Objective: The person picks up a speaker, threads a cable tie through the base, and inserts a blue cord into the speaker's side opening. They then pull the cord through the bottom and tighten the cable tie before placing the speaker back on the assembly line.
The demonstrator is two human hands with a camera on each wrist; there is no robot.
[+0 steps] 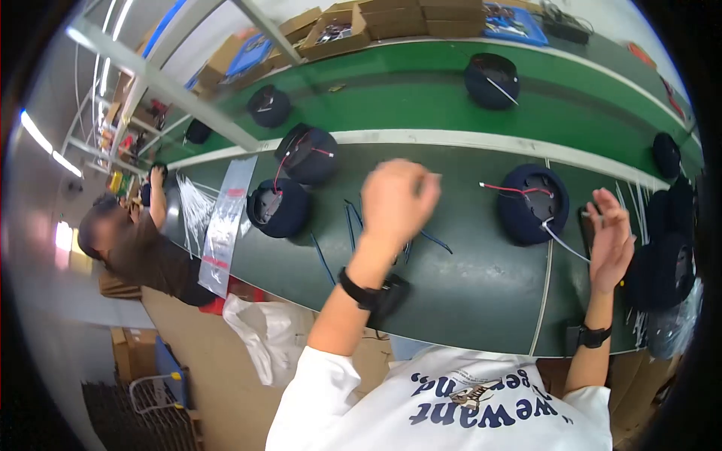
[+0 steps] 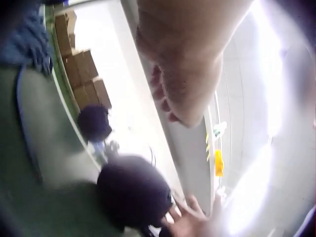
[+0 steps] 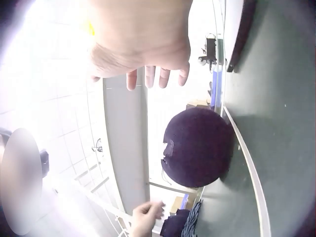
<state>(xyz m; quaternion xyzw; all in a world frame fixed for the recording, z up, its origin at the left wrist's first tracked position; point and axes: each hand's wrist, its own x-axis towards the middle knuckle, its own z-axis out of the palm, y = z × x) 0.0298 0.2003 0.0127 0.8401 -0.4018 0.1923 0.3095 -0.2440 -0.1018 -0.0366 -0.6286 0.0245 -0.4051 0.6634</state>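
Observation:
My left hand [image 1: 402, 199] is above the table, its fingers loosely bent and nothing visible in them. Dark blue ties [image 1: 350, 225] lie below and around it. To the right, a round navy cap-like piece [image 1: 511, 218] rests with its hollow side up, a red and white wire [image 1: 500, 188] across it and a white strip [image 1: 562, 242] running from its edge. My right hand [image 1: 611, 240] is raised beside that strip, fingers spread and slightly bent; whether it touches the strip's end cannot be told. In the right wrist view its fingers [image 3: 150, 76] hang apart, holding nothing visible.
Two more round pieces [image 1: 308, 154] [image 1: 278, 209] with red wires lie at left, near a silver bag [image 1: 226, 225] and white strips [image 1: 195, 210]. Others stand on the green belt [image 1: 406, 98]. Dark pieces [image 1: 662, 263] are piled at far right. Another person [image 1: 150, 255] sits at left.

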